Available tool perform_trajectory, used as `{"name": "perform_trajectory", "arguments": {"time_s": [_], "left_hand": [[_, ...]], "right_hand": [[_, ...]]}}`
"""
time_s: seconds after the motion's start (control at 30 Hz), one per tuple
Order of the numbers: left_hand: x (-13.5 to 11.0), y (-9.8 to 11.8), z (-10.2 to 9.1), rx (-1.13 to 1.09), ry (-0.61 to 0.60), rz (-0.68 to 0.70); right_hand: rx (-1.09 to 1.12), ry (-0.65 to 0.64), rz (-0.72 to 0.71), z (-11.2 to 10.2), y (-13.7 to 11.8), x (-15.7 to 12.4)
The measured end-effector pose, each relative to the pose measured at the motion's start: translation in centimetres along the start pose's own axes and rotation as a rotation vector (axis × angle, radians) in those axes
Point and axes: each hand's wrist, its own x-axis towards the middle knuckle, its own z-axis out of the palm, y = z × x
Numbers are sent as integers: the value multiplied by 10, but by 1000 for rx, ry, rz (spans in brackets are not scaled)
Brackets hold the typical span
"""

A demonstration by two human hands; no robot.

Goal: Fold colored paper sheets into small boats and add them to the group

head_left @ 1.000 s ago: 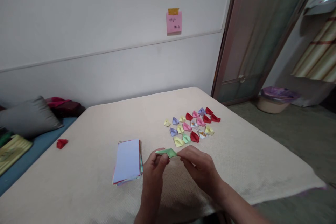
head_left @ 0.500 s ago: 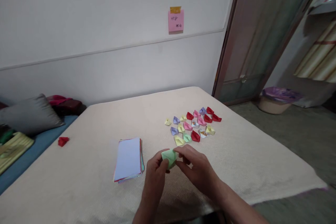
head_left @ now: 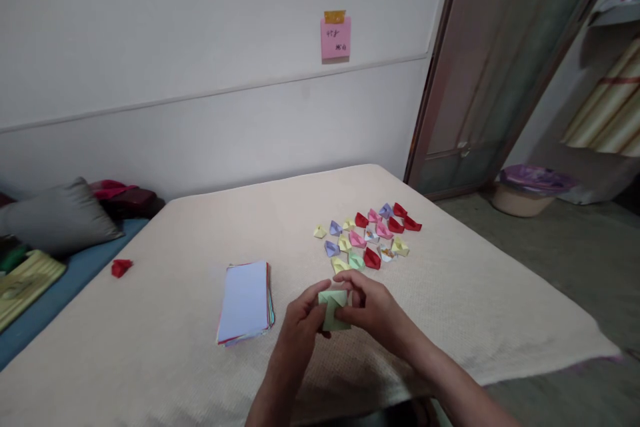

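Note:
Both my hands hold one small piece of folded green paper just above the cream tablecloth. My left hand pinches its left edge with thumb and fingers. My right hand pinches its right side, fingers curled over the top. Left of my hands lies a stack of coloured paper sheets with a pale lilac sheet on top. Behind my hands sits a cluster of several small folded paper shapes in yellow, purple, pink, red and green.
A lone red folded piece lies at the table's left edge. A grey pillow and bedding are on the left. A pink sticky note hangs on the wall. A door and a basin stand to the right.
The green paper has gone from a long flat strip held out between my fingers to a squarer folded piece. My hands have drawn closer together and a little lower.

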Motion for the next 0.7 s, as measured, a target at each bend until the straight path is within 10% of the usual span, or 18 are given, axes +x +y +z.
{"name": "perform_trajectory", "arguments": {"time_s": [0.7], "left_hand": [[4, -7, 2, -146, 92, 77]], "right_hand": [[379, -144, 106, -2, -2, 2]]}}
